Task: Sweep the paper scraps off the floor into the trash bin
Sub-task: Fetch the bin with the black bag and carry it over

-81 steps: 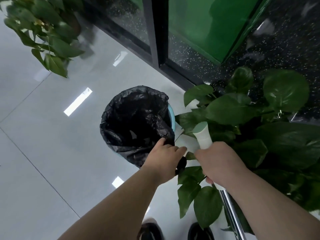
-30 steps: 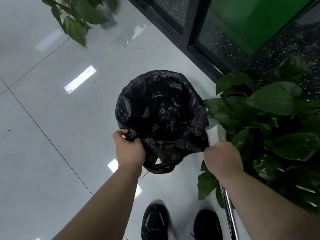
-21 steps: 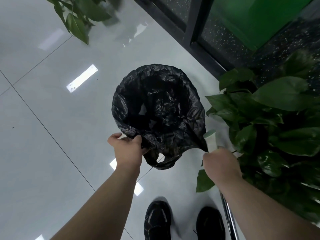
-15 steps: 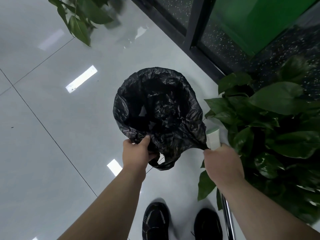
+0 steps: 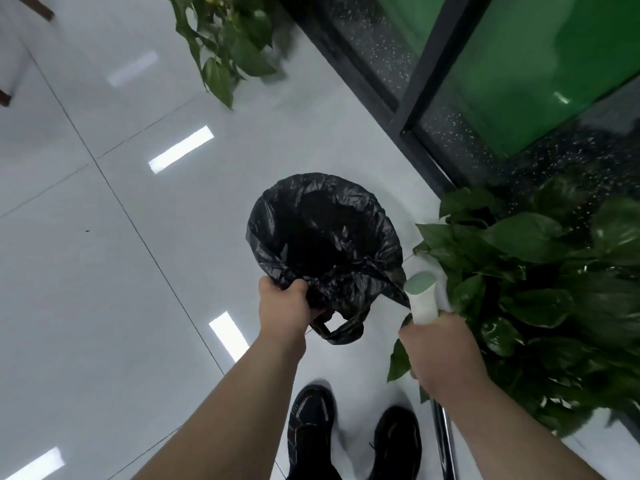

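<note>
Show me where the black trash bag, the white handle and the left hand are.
black trash bag (image 5: 349,271), head view, on its crinkled near wall.
white handle (image 5: 423,301), head view, on the shaft below its green cap.
left hand (image 5: 282,308), head view, on its back.

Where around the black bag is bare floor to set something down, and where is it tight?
Bare tile floor lies left of the black bag and left hand, up to the upper plant. Tight on the right: potted plant, right hand on the handle.
</note>
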### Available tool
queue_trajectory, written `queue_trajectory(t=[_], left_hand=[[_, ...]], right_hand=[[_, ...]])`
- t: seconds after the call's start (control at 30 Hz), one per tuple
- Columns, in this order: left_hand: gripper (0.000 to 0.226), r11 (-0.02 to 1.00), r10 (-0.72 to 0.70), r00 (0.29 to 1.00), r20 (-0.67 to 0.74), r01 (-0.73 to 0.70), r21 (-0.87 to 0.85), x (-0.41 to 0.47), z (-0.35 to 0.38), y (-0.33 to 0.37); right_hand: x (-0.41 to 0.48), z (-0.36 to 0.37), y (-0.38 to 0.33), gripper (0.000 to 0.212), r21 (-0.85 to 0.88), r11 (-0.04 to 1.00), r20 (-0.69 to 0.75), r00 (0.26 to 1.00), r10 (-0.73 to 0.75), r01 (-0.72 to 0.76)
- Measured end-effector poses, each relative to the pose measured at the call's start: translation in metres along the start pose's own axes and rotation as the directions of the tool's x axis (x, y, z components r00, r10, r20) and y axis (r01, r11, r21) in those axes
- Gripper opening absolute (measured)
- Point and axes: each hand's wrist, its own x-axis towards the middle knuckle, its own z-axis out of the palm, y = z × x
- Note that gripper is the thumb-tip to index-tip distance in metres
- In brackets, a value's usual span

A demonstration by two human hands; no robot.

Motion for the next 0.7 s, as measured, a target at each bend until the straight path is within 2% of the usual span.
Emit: queue_trajectory(t=[0.03,0.13,0.23,0.4,0.53,0.7], left_hand=[[0.021,1.0,-0.006,1.0,-0.008,0.006,-0.003,-0.013,-0.009,0.011],[0.02,1.0,-0.003,1.0,-0.025,0.002,-0.019,-0.063,-0.042,0.048],[0.02,0.999,0.025,0.999,-0.041,-0.026,-0.038,-0.124,-0.076,0.086],[0.019,0.973,0.119,0.986,-0.115,-0.138,-0.182,-0.238,-0.148,0.148],[0.018,0.926,0.157,0.95,-0.27,-0.237,-0.295,-0.34,-0.225,0.184],[0.014,0.784,0.207,0.853,-0.48,-0.437,-0.44,-0.469,-0.342,0.201]], right_hand=[[-0.015,-0.008,-0.006,0.028,0.034,0.998,-0.007,0.999,-0.049,0.049],[-0.067,-0.033,-0.036,0.022,0.121,0.99,-0.041,0.997,-0.06,0.065],[-0.124,-0.061,-0.073,0.022,0.132,0.976,0.002,0.984,-0.176,0.174],[-0.238,-0.094,-0.13,0.018,0.111,0.926,0.101,0.923,-0.371,0.36],[-0.347,-0.105,-0.159,0.012,0.084,0.833,0.234,0.802,-0.55,0.547],[-0.487,-0.097,-0.189,0.013,0.062,0.64,0.398,0.569,-0.72,0.766]])
